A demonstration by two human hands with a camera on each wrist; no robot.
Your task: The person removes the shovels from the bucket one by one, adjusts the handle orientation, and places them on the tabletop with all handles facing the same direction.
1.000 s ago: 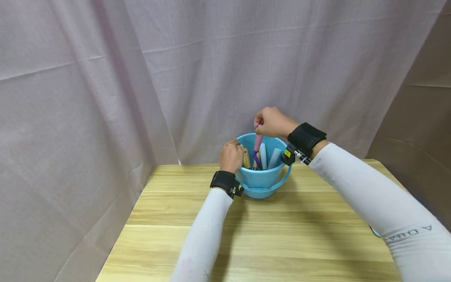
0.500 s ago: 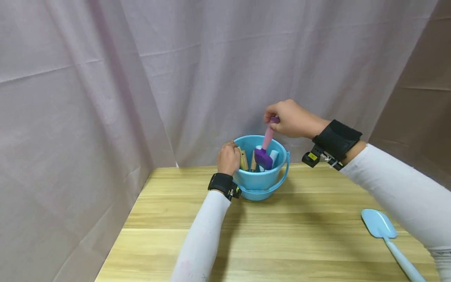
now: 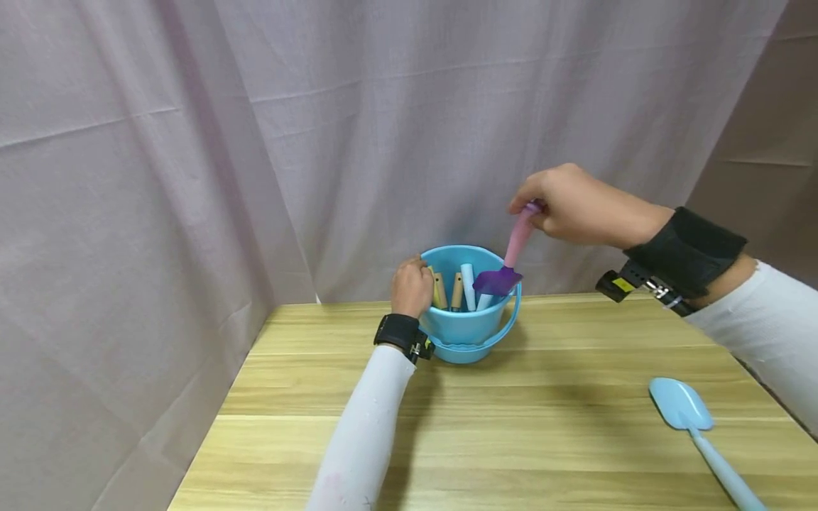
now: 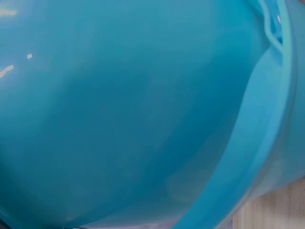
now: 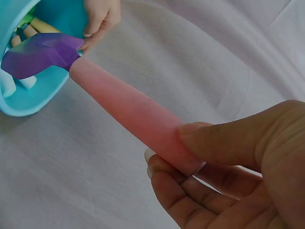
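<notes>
Extraction step, judging from the layout: pinching the top of the pink handle between thumb and curled fingers of the right hand (image 3: 578, 209), right of centre in the head view, and holding the purple-bladed toy shovel (image 3: 516, 245) tilted, blade down. Hanging the blade directly over the right rim of the blue bucket (image 3: 469, 330), above that rim or just touching it; not resolving which from these views. Confirming the pinch in the right wrist view: thumb (image 5: 224, 143) pressing on top of the handle, other fingertips closing from below, blade at upper left beside the bucket mouth. Gripping the bucket's left rim with the left hand (image 3: 412, 286), fingers curled over the edge and steadying the bucket on the wooden table (image 3: 511, 440) at frame centre. Showing only the bucket's blue wall (image 4: 119, 105) in the left wrist view. Leaving two wood-handled tools (image 3: 439, 289) and a pale blue handle (image 3: 469, 284) upright inside the bucket. Lying apart at lower right of the table: a light blue spade (image 3: 680, 406). Next move calling for: keeping the pinch firm against blade swing, clearing the right rim and the bail handle, maintaining the left-hand hold against tipping, and choosing a bare table area near the spade for set-down.
</notes>
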